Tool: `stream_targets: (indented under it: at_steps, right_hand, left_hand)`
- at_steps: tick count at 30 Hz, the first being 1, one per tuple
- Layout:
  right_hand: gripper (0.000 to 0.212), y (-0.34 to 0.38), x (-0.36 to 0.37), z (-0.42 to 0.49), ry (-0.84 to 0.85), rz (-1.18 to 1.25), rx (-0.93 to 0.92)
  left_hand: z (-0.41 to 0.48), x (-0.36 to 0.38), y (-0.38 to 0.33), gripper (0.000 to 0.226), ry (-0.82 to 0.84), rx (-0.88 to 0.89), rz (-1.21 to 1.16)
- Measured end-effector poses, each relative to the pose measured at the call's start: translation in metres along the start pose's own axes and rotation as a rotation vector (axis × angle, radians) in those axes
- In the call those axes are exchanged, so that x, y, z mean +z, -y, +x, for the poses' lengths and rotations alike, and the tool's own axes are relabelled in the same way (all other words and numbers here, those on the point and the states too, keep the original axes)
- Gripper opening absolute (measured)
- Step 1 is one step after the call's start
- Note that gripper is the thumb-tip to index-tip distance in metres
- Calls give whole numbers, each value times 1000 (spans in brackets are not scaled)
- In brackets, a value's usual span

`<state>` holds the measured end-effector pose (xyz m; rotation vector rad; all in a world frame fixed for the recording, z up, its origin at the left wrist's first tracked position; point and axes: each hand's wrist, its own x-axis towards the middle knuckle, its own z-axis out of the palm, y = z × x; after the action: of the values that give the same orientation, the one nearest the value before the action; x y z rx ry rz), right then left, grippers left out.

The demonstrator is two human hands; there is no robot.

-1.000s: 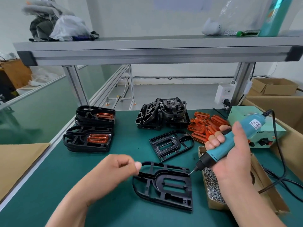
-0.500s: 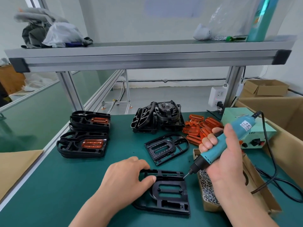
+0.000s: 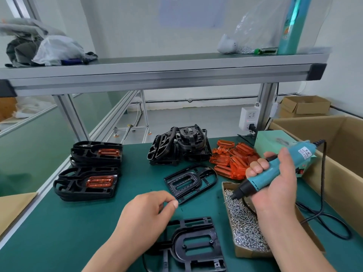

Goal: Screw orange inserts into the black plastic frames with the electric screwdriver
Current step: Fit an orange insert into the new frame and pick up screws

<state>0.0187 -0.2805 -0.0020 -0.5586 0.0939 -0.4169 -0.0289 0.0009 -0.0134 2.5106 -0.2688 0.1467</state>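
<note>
A bare black frame (image 3: 196, 242) lies flat on the green mat at the near edge. My left hand (image 3: 147, 214) hovers just above its far-left corner, fingers loosely curled and holding nothing. My right hand (image 3: 275, 185) grips the teal electric screwdriver (image 3: 279, 165), whose bit points down-left over the cardboard box of screws (image 3: 245, 234). A second bare frame (image 3: 189, 182) lies farther back. Loose orange inserts (image 3: 231, 161) are heaped behind the screw box.
A pile of black frames (image 3: 176, 146) sits at the back centre. Two stacks of frames with orange inserts fitted (image 3: 88, 183) stand at the left. The screwdriver's power unit (image 3: 275, 140) and cable (image 3: 322, 193) are at right, beside a large carton (image 3: 334, 154). A shelf beam (image 3: 157, 75) runs overhead.
My left hand has let go of the near frame and lifted off it. The screwdriver's tip has moved right, from the frame's corner to over the screw box.
</note>
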Motion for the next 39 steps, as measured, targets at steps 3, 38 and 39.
stream_targets:
  at_steps: [3,38,39]
  right_hand:
    - [30,2,-1,3,-37,21,-1]
    - [31,-2,-14,13,-43,33,-17]
    - [31,-1,-14,13,-41,36,-13]
  left_hand:
    - [18,5,-15,11,44,11,-10]
    - [159,88,-96,16,99,279,27]
    - [151,81,-91,12,88,257,-7]
